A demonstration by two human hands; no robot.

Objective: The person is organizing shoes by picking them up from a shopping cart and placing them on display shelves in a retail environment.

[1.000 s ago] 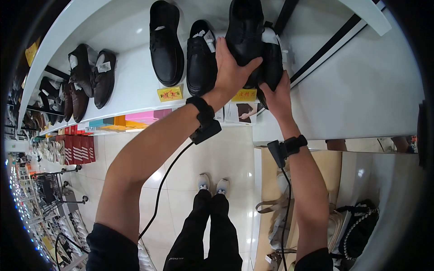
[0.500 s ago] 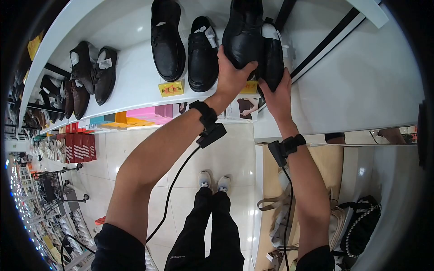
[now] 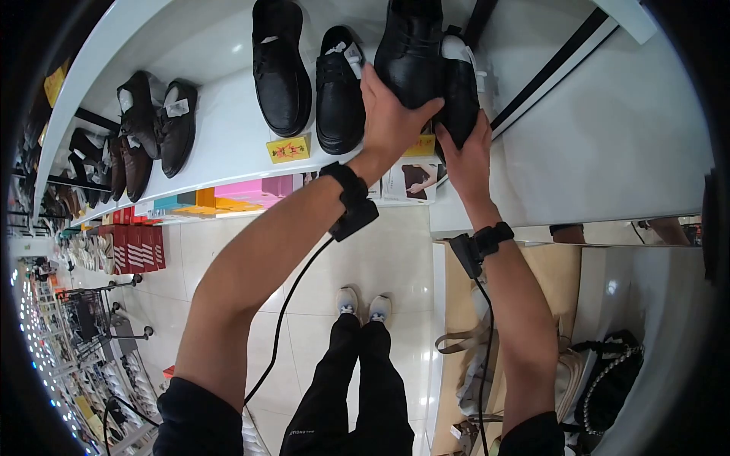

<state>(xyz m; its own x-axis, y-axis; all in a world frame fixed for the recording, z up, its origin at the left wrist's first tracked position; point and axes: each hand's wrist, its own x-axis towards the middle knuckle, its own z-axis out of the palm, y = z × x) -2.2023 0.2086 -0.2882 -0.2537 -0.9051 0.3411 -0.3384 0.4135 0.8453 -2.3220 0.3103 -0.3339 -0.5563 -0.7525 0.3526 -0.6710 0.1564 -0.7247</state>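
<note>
On the white shelf (image 3: pixel 217 148) in the head view, my left hand (image 3: pixel 389 128) wraps round the toe of a black leather lace-up shoe (image 3: pixel 409 64). My right hand (image 3: pixel 468 161) grips the toe of the black shoe (image 3: pixel 459 95) beside it, which has white stuffing in its opening. The two shoes stand side by side, toes toward me. Just left of my left hand is a black lace-up shoe (image 3: pixel 339 99) with a white tag, and further left another black shoe (image 3: pixel 281 83). A yellow price card (image 3: pixel 419 146) shows partly between my hands.
Brown shoes (image 3: pixel 176 125) stand further left on the shelf. Another yellow card (image 3: pixel 288 149) sits at its front edge. Coloured boxes (image 3: pixel 258 191) lie below. A wooden bench (image 3: pixel 456 304) with bags is at right; a cart (image 3: pixel 84 315) stands at lower left.
My left hand has shifted slightly, its fingers a little higher along the shoe's side. The shoe in my right hand has its toe slightly higher. Both hands stay on the shoes.
</note>
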